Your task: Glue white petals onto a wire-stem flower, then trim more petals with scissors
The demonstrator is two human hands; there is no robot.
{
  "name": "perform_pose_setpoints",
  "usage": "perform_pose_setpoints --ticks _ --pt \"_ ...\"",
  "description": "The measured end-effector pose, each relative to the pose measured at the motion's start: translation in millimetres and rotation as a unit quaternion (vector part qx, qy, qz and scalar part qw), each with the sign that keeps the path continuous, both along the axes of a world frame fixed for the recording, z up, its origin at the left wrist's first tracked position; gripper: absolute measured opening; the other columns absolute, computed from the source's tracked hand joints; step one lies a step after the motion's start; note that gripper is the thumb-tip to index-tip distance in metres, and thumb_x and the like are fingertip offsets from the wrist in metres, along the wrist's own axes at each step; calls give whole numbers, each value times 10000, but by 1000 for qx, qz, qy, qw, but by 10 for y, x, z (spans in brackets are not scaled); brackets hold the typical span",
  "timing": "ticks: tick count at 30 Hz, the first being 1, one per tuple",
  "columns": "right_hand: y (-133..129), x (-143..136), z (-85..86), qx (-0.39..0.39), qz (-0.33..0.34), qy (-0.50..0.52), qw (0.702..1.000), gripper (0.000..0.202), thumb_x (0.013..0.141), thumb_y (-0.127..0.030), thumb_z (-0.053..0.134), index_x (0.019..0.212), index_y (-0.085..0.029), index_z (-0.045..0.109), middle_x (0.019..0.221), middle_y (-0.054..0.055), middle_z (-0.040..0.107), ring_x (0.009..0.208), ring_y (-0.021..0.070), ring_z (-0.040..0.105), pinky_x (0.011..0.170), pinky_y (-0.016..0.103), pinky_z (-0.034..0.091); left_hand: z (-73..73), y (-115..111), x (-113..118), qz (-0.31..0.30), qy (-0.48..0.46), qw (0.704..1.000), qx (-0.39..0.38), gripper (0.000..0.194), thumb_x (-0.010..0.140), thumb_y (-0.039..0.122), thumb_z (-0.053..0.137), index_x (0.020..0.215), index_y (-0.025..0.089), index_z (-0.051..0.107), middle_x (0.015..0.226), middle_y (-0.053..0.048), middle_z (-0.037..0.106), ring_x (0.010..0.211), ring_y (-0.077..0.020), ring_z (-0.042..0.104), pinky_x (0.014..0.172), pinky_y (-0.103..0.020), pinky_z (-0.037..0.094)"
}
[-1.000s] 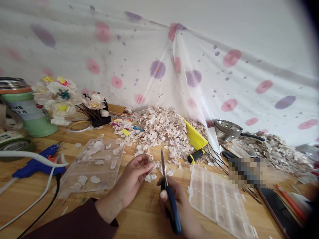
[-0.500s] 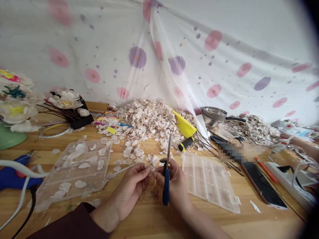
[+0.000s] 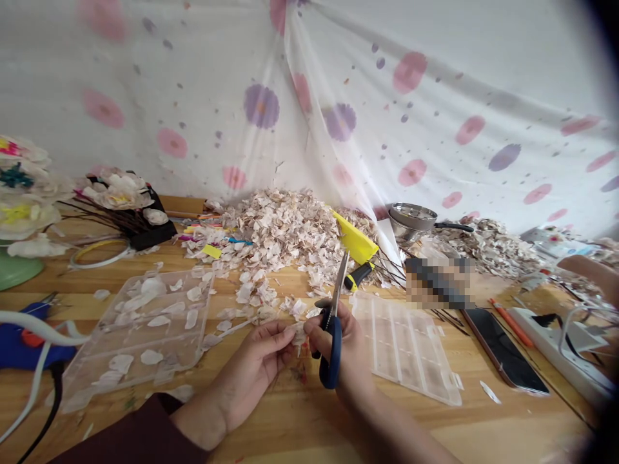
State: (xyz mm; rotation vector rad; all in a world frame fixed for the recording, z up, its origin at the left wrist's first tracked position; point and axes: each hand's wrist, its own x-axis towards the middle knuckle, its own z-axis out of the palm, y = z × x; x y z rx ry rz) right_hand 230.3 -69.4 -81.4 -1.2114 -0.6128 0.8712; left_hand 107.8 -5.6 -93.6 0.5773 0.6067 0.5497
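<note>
Between the fingertips of both hands is a small pale petal-like flake (image 3: pixel 299 334), partly covered by the fingers. My left hand (image 3: pixel 256 367) is closed in a pinch on its left side. My right hand (image 3: pixel 356 361) pinches the flake's other side with thumb and finger, and also keeps hold of blue-handled scissors (image 3: pixel 331 354). The scissor blades point up and away, leaning right, clear of the flake; whether they are parted I cannot tell. Just beyond the hands, loose pale flakes (image 3: pixel 256 290) spill from a large heap (image 3: pixel 285 225) of the same kind.
A clear plastic case (image 3: pixel 140 328) with several flakes lies left, another divided case (image 3: pixel 411 348) right. Farther right are a phone (image 3: pixel 505 351) and a power strip (image 3: pixel 561 348). A blue glue gun (image 3: pixel 33 341) with cables lies left. Another person's hand (image 3: pixel 590 274) shows at the right edge.
The scissors have tipped to the right in my right hand, their handles turning more into view. More of the flake shows between the fingertips. The view has shifted slightly.
</note>
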Motion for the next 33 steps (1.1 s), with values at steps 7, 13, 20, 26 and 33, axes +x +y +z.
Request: perform_pose_setpoints --ticks 7,13,20,26,33 --pt "-28 15 14 12 23 29 999 417 631 -290 799 933 -189 530 547 -80 593 429 71 482 430 177 396 -21 12 -1 2 4 1000 29 196 579 254 878 648 158 721 672 8 656 664 -97 571 662 -184 479" --pt "-17 0 -16 11 32 42 999 541 497 -214 879 919 -202 542 630 -61 640 501 82 536 471 176 416 -33 29 -2 22 21 996 81 186 619 305 857 690 179 740 716 7 673 704 -107 574 685 -183 468" --pt "-10 -1 -4 8 14 28 999 468 568 -242 836 933 -200 546 637 -58 630 486 71 506 455 173 404 8 20 8 14 25 998 59 208 571 284 882 636 188 710 669 32 664 676 -94 572 674 -176 464" --pt "-23 41 -7 19 9 12 1000 398 639 -253 778 952 -193 538 601 -83 587 437 53 468 433 169 401 27 3 -7 -19 24 997 65 216 575 301 876 665 199 708 675 22 662 683 -124 575 682 -225 464" --pt "-37 29 43 -16 64 19 998 453 580 -264 830 922 -193 541 602 -72 614 442 56 474 433 166 376 13 30 -13 14 37 993 111 235 592 338 865 674 172 720 711 -6 661 725 -137 556 699 -225 452"
